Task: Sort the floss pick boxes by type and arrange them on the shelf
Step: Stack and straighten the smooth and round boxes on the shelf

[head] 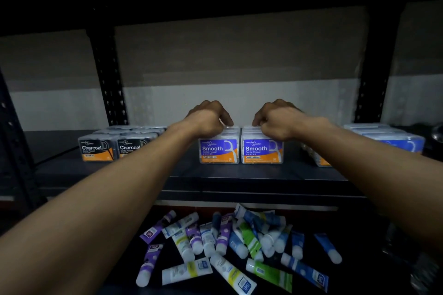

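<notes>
- While both arms stretch out to the dark shelf [119, 172], each hand sits on top of its own row of blue floss pick boxes, pretty much dead centre of the shelf.
- left hand [208, 120]: fingers curled down over the top of the left Smooth row [218, 151], thumb by the inner edge, so it's gripping that row.
- right hand [278, 122]: mirror image, fingers curled over the right Smooth row [262, 151] and holding it.
- The two rows stand side by side with just a thin gap between them. Each row runs front to back, long axis pointing at the back wall. The boxes are upright with printed faces out toward the shelf's front edge.
- Front labels are blue over an orange band: small "mannings guardian" logo, big "Smooth", "Dental Flosser" under it, a white floss pick drawing and "50" on the orange. The rest is too small to read.
- Off to the left, well apart, are the Charcoal rows [97, 149]: two rows side by side, black-and-orange labels reading "Charcoal Dental Flosser", facing front and also running back. The left forearm cuts across the right-hand one.
- Far right there's another batch of blue boxes [393, 137], turned at an angle, label blurred, partly behind the right forearm.
- Down on the lower level lies a heap of tubes [227, 246], purple, blue, green and white, pointing every which way. Can't read their writing.
</notes>
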